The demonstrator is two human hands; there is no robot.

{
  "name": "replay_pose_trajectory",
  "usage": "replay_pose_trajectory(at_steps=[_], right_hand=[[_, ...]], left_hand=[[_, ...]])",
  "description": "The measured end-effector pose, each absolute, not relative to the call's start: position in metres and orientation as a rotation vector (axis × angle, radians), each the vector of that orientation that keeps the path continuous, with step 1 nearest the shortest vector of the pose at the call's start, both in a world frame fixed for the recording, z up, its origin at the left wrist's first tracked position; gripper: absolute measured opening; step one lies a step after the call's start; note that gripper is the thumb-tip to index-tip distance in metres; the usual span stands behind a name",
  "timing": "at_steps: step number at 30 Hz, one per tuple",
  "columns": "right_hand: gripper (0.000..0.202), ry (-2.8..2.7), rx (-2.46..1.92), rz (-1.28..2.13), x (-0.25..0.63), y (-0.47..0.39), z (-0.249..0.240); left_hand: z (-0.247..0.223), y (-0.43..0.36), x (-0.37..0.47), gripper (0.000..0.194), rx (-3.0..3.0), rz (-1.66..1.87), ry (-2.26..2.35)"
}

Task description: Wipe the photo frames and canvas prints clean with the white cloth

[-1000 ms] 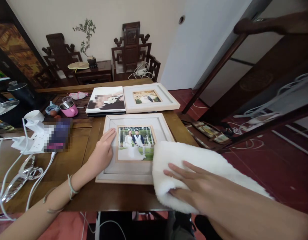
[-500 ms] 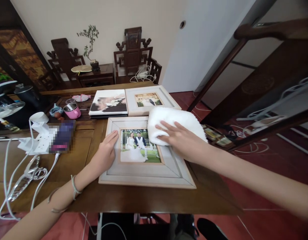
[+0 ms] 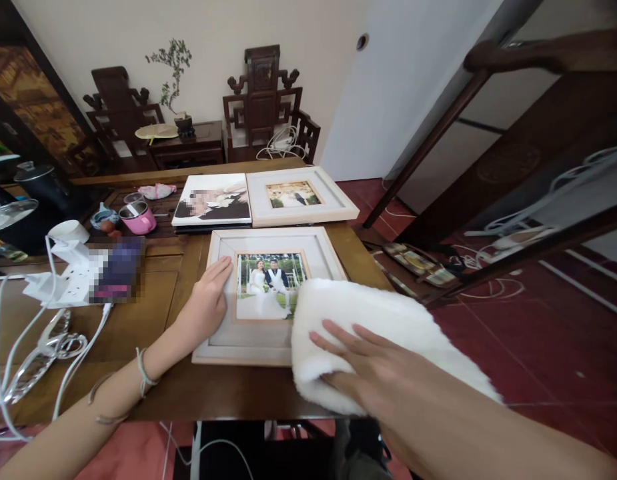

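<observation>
A pale picture frame [image 3: 263,342] lies flat on the wooden table, a photo of two people in formal dress inside it. My left hand [image 3: 208,300] rests on its left edge, fingers extended together and the thumb out of sight. Over the frame's lower right corner, my right hand [image 3: 361,360] holds a fluffy white cloth [image 3: 358,303], fingers spread on top and the thumb side tucked in a fold. The cloth hides that corner and hangs past the table's edge.
Behind lie another pale frame [image 3: 333,200] and a photo panel [image 3: 213,200]. A pink cup [image 3: 138,218], power strip [image 3: 78,283], phone [image 3: 121,270], cables and a clear hair clip [image 3: 48,350] are on the left. A wooden rack [image 3: 438,127] stands right.
My right hand and the cloth have moved from the frame's upper right side down to its lower right corner, toward me. My left hand stays on the left edge. The view has shifted slightly.
</observation>
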State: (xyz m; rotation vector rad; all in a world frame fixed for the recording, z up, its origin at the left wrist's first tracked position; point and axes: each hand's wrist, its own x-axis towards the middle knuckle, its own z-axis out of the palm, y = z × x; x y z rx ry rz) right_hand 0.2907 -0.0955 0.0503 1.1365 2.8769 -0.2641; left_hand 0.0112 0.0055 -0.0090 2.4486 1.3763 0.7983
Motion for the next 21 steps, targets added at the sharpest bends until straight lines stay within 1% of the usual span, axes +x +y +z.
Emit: replay_pose_trajectory(at_steps=[4, 6, 9, 12, 15, 17, 19, 21], right_hand=[[0.048, 2.744, 1.006, -0.415, 0.250, -0.074, 0.072], [0.052, 2.723, 0.901, -0.462, 0.230, -0.066, 0.080], [0.050, 2.778, 0.755, -0.467, 0.209, -0.058, 0.084], [0.045, 2.814, 0.717, -0.433, 0.211, -0.056, 0.085], [0.032, 2.785, 0.814, -0.377, 0.239, -0.060, 0.090], [0.026, 2.748, 0.947, -0.320, 0.264, -0.064, 0.093], [0.027, 2.750, 1.062, -0.276, 0.286, -0.068, 0.094], [0.032, 2.802, 1.112, -0.273, 0.297, -0.072, 0.092]], left_hand=[[-0.008, 0.005, 0.012, 0.061, 2.459, 0.779, 1.392], [-0.007, 0.006, 0.012, 0.060, 2.474, 0.770, 1.398], [-0.006, 0.007, 0.012, 0.057, 2.470, 0.771, 1.394], [-0.006, 0.007, 0.011, 0.058, 2.476, 0.782, 1.372], [-0.008, 0.007, 0.010, 0.062, 2.488, 0.798, 1.347], [-0.009, 0.007, 0.009, 0.063, 2.483, 0.808, 1.340], [-0.011, 0.007, 0.010, 0.065, 2.472, 0.833, 1.343], [-0.013, 0.006, 0.011, 0.066, 2.458, 0.867, 1.357]])
